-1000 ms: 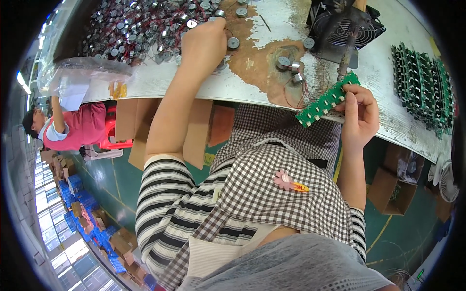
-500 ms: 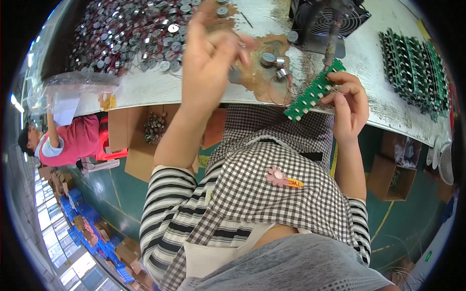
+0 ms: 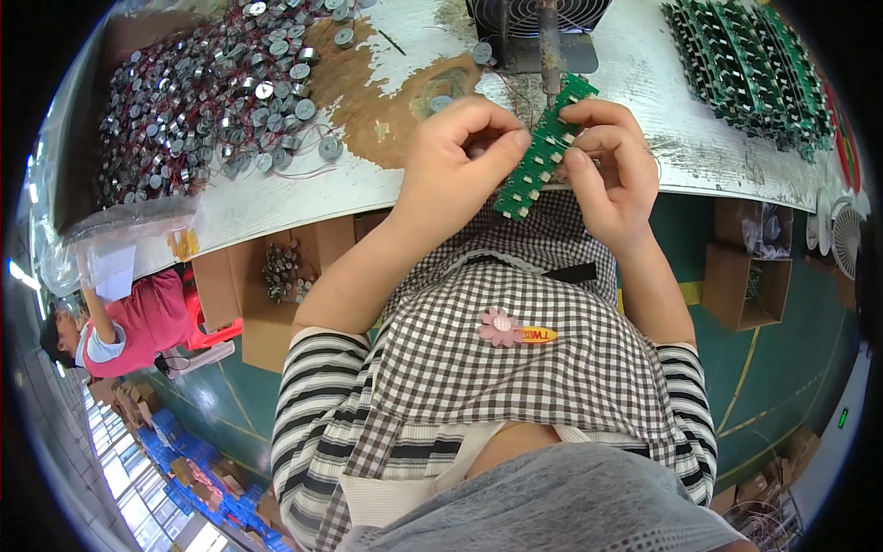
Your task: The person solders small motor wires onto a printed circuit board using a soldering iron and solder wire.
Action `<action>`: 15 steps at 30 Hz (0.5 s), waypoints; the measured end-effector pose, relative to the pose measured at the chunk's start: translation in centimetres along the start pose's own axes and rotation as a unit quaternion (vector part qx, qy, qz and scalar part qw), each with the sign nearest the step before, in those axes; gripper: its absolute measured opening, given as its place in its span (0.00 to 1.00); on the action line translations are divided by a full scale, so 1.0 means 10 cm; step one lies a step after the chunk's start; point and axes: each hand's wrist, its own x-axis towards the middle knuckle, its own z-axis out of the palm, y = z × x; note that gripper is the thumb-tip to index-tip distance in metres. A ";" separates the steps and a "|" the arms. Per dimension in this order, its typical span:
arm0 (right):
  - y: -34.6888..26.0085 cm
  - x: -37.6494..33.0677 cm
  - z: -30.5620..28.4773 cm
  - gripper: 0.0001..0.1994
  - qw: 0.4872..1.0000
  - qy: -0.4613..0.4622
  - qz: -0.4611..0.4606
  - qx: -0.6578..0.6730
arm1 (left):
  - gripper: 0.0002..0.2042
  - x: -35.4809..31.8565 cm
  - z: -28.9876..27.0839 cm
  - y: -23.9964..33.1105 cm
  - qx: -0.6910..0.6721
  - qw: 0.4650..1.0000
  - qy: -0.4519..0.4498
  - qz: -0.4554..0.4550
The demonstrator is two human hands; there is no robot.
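Observation:
A long, narrow green circuit board (image 3: 528, 180) with a row of small white connectors slants over the table's front edge. My right hand (image 3: 614, 170) grips its right side with fingers and thumb; a thin wire loops by those fingers. My left hand (image 3: 462, 158) is closed in a pinch at the board's left edge, and what lies between its fingertips is hidden. Just above the board's upper part, an upright soldering iron (image 3: 549, 51) points downward, its tip close to my right fingertips.
A heap of small round metal parts with red wires (image 3: 212, 110) covers the table's left. Behind the iron stands a black fan (image 3: 575, 17). Stacked green boards (image 3: 750, 74) lie at right. Cardboard boxes (image 3: 750, 285) sit below the table. Another person (image 3: 138, 322) is at far left.
My left hand has come down from above the heap to the board's edge. The board stays in my right hand under the iron. The whole view has shifted somewhat.

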 end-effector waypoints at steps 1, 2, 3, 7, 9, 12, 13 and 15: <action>0.00 0.00 0.00 0.04 1.000 0.001 0.001 0.000 | 0.04 0.02 -0.02 -0.05 0.086 0.992 0.001 0.090; 0.00 0.00 0.01 0.04 1.000 0.006 0.001 0.001 | 0.05 0.04 -0.03 -0.08 0.171 0.969 0.001 0.178; 0.00 0.00 0.01 0.04 1.000 0.011 0.001 0.002 | 0.05 0.05 -0.04 -0.08 0.171 0.969 0.001 0.177; 0.00 0.01 0.00 0.04 1.000 0.012 0.016 -0.012 | 0.06 0.07 -0.08 -0.03 0.353 0.857 0.110 0.359; 0.01 0.00 0.01 0.04 0.999 0.021 0.022 -0.014 | 0.07 0.08 -0.12 -0.03 0.395 0.836 0.147 0.351; 0.00 -0.01 0.03 0.04 0.999 0.016 0.032 -0.015 | 0.05 0.12 -0.20 -0.04 0.416 0.804 0.185 0.382; 0.00 -0.01 0.03 0.04 0.999 0.016 0.032 -0.015 | 0.05 0.13 -0.21 -0.04 0.416 0.804 0.185 0.382; 0.00 -0.01 0.04 0.04 0.999 0.020 0.033 -0.013 | 0.05 0.14 -0.22 -0.03 0.379 0.832 0.193 0.355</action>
